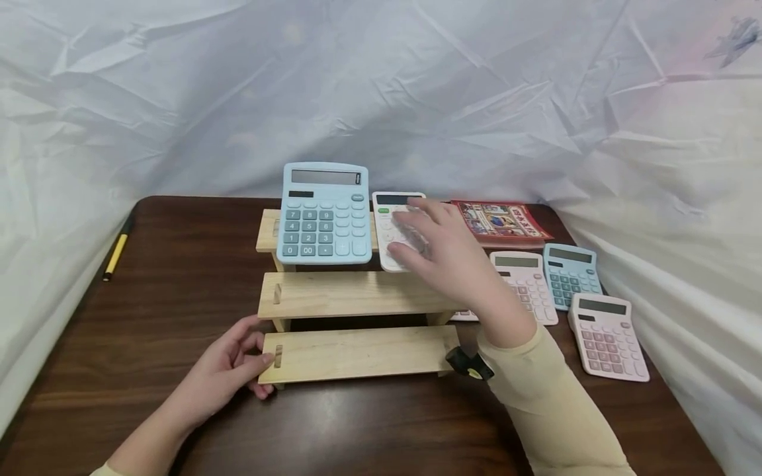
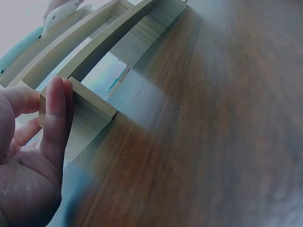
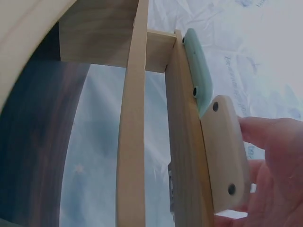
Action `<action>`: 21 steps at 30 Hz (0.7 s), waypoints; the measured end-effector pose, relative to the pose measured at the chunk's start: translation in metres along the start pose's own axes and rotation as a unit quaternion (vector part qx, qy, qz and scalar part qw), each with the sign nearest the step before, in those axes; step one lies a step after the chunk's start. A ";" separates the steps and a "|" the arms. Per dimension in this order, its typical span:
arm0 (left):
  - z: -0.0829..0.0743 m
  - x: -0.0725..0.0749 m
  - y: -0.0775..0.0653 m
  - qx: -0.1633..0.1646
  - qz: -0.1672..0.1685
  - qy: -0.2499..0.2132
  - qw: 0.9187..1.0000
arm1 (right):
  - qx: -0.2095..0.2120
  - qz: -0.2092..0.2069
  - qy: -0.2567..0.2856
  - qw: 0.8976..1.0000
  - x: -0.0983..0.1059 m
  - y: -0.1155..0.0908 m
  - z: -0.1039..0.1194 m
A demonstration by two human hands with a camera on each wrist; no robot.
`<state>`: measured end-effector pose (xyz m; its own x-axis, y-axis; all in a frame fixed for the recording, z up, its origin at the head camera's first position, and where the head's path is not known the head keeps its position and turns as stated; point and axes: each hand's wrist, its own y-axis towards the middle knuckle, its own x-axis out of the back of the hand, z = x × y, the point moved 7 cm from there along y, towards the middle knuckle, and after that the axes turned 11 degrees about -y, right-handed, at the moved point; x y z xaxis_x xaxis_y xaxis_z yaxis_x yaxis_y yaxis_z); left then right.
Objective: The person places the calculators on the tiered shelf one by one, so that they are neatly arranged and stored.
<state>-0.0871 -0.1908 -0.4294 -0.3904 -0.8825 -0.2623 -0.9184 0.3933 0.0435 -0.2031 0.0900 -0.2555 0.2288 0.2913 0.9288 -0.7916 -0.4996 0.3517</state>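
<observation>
A three-step wooden stand (image 1: 351,294) stands on the table. My left hand (image 1: 235,363) pinches the left end of its lowest step, thumb on top; in the left wrist view, fingers (image 2: 56,118) press against that end. On the top step a blue calculator (image 1: 324,211) lies at the left, with a white calculator (image 1: 383,231) beside it. My right hand (image 1: 449,244) reaches over the white calculator, its spread fingers on or just above the keys. In the right wrist view, the white calculator's underside (image 3: 222,156) shows, with fingers along its edges; part of its face is hidden.
Right of the stand lie two pink calculators (image 1: 520,277) (image 1: 610,337), another partly hidden, and a blue calculator (image 1: 571,274). A red booklet (image 1: 503,221) lies behind them. A yellow-black pen (image 1: 116,254) is near the left table edge. White cloth (image 1: 381,99) hangs around the table.
</observation>
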 end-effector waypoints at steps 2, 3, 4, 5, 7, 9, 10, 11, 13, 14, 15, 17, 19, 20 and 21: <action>0.002 0.000 0.001 0.008 -0.002 -0.003 1.000 | -0.010 -0.012 0.021 1.000 0.004 -0.008 -0.007; 0.003 0.000 0.001 0.010 -0.004 -0.002 1.000 | -0.016 -0.022 0.029 0.999 0.007 -0.012 -0.011; 0.003 0.000 0.001 0.011 -0.005 -0.002 1.000 | -0.022 -0.030 0.035 0.999 0.010 -0.017 -0.015; 0.003 0.000 0.002 0.012 -0.006 -0.001 1.000 | -0.029 -0.037 0.038 0.998 0.013 -0.021 -0.020; 0.002 0.000 0.002 0.014 -0.007 0.004 1.000 | -0.044 -0.045 0.043 0.997 0.017 -0.031 -0.031; 0.000 0.000 0.003 0.017 -0.007 0.009 1.000 | -0.069 -0.045 0.038 0.996 0.019 -0.041 -0.043; 0.000 -0.001 0.003 0.017 -0.006 0.010 1.000 | -0.082 -0.041 0.033 0.995 0.019 -0.046 -0.049; 0.000 0.000 0.003 0.018 -0.006 0.010 1.000 | -0.096 -0.035 0.029 0.994 0.017 -0.050 -0.055; 0.000 0.000 0.003 0.017 -0.003 0.005 1.000 | -0.116 -0.022 0.025 0.993 0.013 -0.056 -0.065; 0.000 0.000 0.003 0.015 -0.001 0.002 1.000 | -0.124 -0.017 0.022 0.992 0.011 -0.058 -0.069; 0.000 0.000 0.003 0.011 0.001 -0.001 1.000 | -0.129 -0.010 0.021 0.991 0.009 -0.059 -0.072; 0.001 0.001 0.003 0.006 0.005 -0.003 1.000 | -0.136 0.001 0.021 0.991 0.006 -0.061 -0.075; 0.002 0.000 0.003 0.001 0.007 -0.004 1.000 | -0.137 0.009 0.024 0.990 0.004 -0.062 -0.076; 0.003 0.000 0.003 0.001 0.007 -0.004 1.000 | -0.138 0.012 0.027 0.990 0.004 -0.063 -0.075; 0.004 0.000 0.004 0.002 0.005 -0.003 1.000 | -0.138 0.017 0.031 0.990 0.003 -0.063 -0.075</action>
<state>-0.0903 -0.1887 -0.4333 -0.3984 -0.8771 -0.2683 -0.9144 0.4028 0.0412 -0.1950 0.1835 -0.2838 0.1704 0.3317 0.9279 -0.9252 -0.2703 0.2665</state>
